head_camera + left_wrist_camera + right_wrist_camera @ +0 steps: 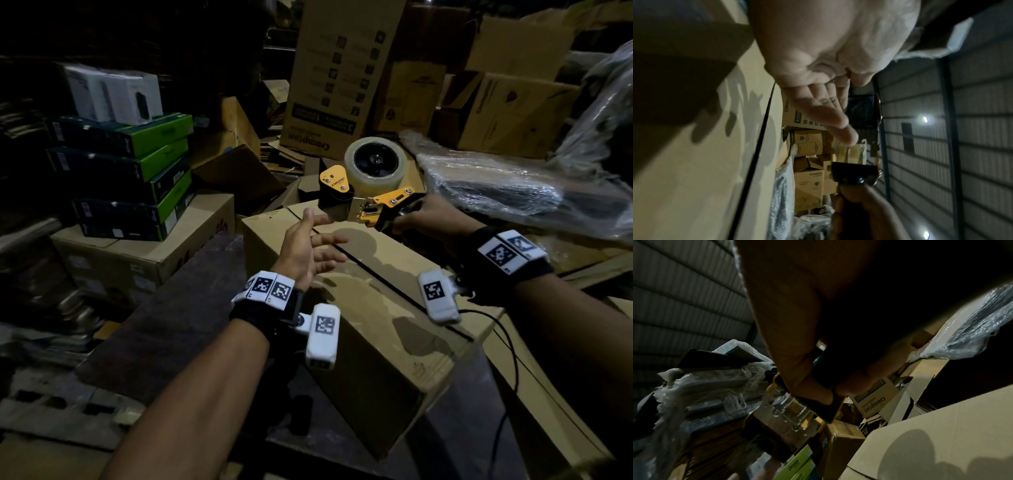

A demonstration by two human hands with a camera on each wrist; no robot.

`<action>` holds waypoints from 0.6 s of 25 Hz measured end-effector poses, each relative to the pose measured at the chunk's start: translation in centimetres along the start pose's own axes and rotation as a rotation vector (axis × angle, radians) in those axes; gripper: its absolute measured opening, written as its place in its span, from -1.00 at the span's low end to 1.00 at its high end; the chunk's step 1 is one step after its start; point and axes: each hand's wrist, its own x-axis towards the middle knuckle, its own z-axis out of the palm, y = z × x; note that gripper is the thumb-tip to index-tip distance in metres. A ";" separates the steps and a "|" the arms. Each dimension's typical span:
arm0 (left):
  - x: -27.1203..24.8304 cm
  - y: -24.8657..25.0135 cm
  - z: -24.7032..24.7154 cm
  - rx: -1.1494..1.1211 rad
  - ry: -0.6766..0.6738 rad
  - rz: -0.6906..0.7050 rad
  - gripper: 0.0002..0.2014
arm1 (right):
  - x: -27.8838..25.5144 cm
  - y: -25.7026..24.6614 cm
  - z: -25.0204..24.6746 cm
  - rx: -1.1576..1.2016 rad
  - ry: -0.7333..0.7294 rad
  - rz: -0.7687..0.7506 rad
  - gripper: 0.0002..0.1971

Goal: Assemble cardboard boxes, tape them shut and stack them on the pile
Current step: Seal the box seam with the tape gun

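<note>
A brown cardboard box (pixel 376 308) lies in front of me with its top flaps folded down and a dark seam running along the middle. My right hand (pixel 428 219) grips the handle of a yellow tape dispenser (pixel 373 185) that carries a clear tape roll (pixel 375 161), held above the box's far end. My left hand (pixel 308 246) hovers open over the box, fingers spread toward the dispenser's front. In the left wrist view the left hand (pixel 824 100) reaches toward the dispenser (pixel 857 165), with the box top (pixel 705 162) beside it. The right wrist view shows the right hand (pixel 813 378) wrapped round the dispenser (pixel 793 415).
Stacked green and black product boxes (pixel 126 174) stand on a carton at the left, with white boxes on top. Large printed cartons (pixel 339 75) rise behind. Plastic-wrapped goods (pixel 513 192) lie at the right. A dark board (pixel 178 308) and flat cardboard surround the box.
</note>
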 end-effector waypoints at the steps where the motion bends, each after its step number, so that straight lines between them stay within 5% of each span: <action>1: 0.0 0.2 0.1 -0.081 0.000 -0.053 -0.59 | 0.0 0.0 0.1 -0.004 0.004 -0.006 -0.94; 5: -0.2 1.3 0.6 -0.318 -0.023 -0.204 -0.80 | 0.4 0.1 0.4 -0.072 0.069 -0.043 -0.90; 15: -0.6 1.6 -1.8 -0.472 -0.065 -0.406 -0.90 | 1.2 0.0 1.5 -0.515 0.228 -0.094 -0.74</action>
